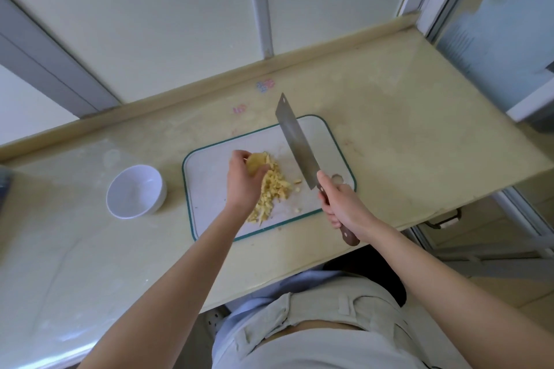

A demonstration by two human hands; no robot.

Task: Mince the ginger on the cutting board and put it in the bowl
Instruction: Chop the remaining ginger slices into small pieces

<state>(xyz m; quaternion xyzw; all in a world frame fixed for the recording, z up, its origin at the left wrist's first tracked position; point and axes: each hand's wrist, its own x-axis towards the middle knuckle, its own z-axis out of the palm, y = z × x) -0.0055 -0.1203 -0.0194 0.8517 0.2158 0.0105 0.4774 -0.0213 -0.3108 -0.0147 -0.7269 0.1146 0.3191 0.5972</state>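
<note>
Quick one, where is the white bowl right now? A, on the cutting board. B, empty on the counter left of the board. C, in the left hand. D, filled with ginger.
B: the white bowl stands empty on the counter, left of the cutting board and apart from it.

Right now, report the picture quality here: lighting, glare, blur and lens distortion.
Head view: soft, even daylight with faint shadows; the wide-angle lens bows the counter and the window frames; the cleaver blade shows a dull sheen, no hard glare; the ginger pile looks slightly soft; the far left edge is smeared.
</note>
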